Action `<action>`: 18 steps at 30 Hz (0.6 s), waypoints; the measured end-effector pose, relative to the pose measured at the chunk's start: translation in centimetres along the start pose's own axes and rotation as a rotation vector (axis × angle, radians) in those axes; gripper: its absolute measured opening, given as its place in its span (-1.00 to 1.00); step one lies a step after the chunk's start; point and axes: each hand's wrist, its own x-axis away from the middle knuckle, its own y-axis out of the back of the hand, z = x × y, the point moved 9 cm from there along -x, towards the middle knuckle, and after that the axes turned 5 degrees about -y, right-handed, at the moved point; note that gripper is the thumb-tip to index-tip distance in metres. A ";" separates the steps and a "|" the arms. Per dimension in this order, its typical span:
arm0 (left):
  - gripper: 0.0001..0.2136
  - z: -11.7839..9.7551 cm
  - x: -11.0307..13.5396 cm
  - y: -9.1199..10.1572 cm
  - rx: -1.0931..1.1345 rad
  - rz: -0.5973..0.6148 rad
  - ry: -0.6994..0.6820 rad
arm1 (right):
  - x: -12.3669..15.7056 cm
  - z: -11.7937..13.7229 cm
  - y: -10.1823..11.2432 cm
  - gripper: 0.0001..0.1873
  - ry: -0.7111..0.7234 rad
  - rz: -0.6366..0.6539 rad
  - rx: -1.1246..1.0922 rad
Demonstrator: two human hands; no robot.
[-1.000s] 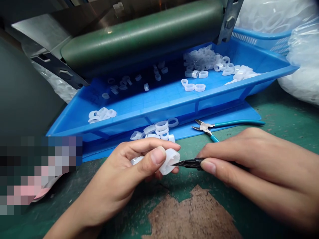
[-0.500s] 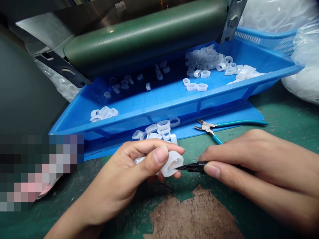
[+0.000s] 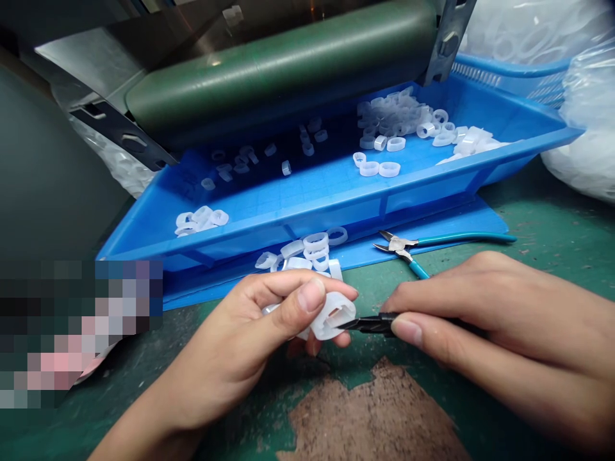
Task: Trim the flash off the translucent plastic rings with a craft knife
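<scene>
A translucent white plastic ring [image 3: 331,325] is pinched between the thumb and fingers of my left hand [image 3: 269,320], its opening turned to the right. More white plastic shows behind that thumb, partly hidden by it. My right hand [image 3: 485,314] is closed around a black craft knife [image 3: 369,324]. The blade's tip meets the lower right rim of the ring, at its opening. Just beyond my left fingers lies a small heap of similar white rings [image 3: 314,242]. Diagonal cutters [image 3: 398,244] with teal handles rest open-jawed past my right hand.
A blue tray [image 3: 336,205] holding many scattered white rings spans the back of the green table [image 3: 542,211]. Over it hangs a green conveyor roller [image 3: 288,70]. Plastic bags [image 3: 581,134] and a blue basket [image 3: 509,73] stand at right. A brown worn patch [image 3: 375,416] lies in front.
The ring in my left hand has turned slightly, so its opening shows more. The knife stays at the rim with hardly any shift; everything else is the same.
</scene>
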 end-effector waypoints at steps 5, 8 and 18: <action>-0.61 -0.3 0.0 -0.1 -0.014 0.016 -0.020 | -3.2 2.3 -0.2 -0.81 -0.014 -0.004 -0.010; -0.61 -0.5 0.0 0.1 -0.037 0.000 -0.036 | -4.1 3.0 -0.2 -0.78 -0.015 -0.009 -0.017; -0.68 -0.7 0.1 1.0 0.005 -0.090 -0.068 | -4.0 3.0 0.1 -0.75 -0.027 -0.012 -0.028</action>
